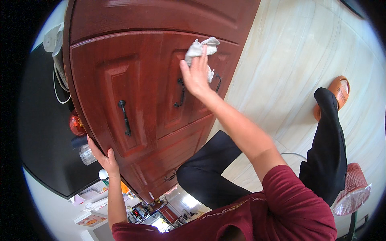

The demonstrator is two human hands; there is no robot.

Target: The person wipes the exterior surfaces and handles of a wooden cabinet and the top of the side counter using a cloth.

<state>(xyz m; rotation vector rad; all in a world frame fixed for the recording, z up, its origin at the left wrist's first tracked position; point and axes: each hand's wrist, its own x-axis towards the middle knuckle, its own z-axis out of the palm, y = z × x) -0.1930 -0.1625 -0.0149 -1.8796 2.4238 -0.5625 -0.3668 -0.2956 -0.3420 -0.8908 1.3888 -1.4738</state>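
A dark red wooden cabinet with drawers and black handles fills the left and middle of the head view. My right hand reaches across it and presses a whitish-grey cloth flat against a drawer front. Its fingers are stretched over the cloth, close to a black drawer handle. My left hand is open and rests on the cabinet's top edge, thumb apart from the fingers. Beside it on the black top stands a clear glass jar.
A red round object and a white cable lie on the black top. Pale tiled floor stretches to the right. My legs in black trousers are bent beside the cabinet, with an orange slipper on one foot. A red mesh-like object stands behind.
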